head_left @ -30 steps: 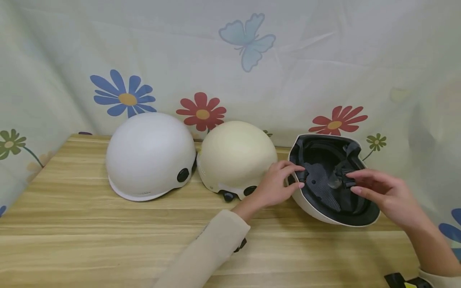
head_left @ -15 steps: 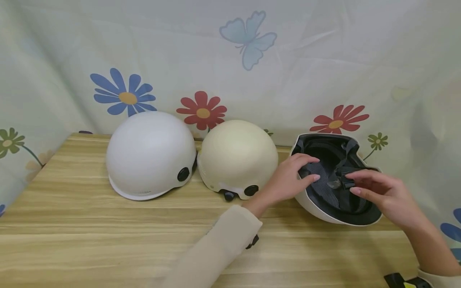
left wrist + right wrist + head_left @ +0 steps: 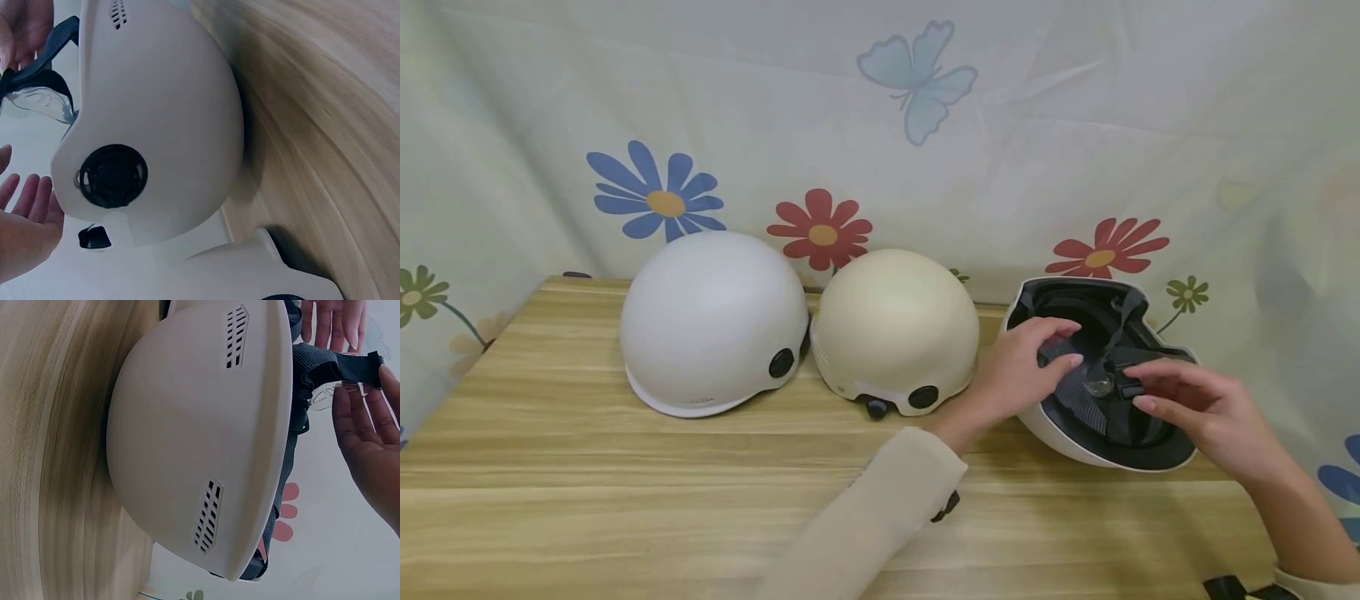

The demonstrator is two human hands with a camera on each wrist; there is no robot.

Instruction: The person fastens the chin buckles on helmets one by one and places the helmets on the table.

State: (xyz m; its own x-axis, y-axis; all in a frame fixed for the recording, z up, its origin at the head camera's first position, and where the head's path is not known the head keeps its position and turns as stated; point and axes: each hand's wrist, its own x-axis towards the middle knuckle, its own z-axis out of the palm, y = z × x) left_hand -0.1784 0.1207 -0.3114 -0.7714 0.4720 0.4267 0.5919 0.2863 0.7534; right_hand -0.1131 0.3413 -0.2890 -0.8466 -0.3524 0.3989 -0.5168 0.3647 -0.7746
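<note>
An upturned pale helmet (image 3: 1060, 439) lies at the right of the table, its black lining facing up. My right hand (image 3: 1221, 417) pinches the end of its black chin strap (image 3: 353, 367) between thumb and fingers, raised above the opening. A clear plastic piece (image 3: 44, 103) hangs by the strap. Over the helmet's left rim my left hand (image 3: 1015, 371) is held with thumb and fingers apart, nothing between them. In the left wrist view, the left hand's fingers (image 3: 39, 200) are beside the helmet's edge, near a round black fitting (image 3: 114, 176).
A white helmet (image 3: 711, 325) and a cream helmet (image 3: 895, 325) sit dome up to the left, side by side. The wooden table (image 3: 587, 500) ends at a flower-print curtain (image 3: 1000, 167) behind them.
My left hand has left the helmet's left rim and moved right, over the opening, its fingers spreading. The right hand keeps its pinch on the strap, almost unmoved.
</note>
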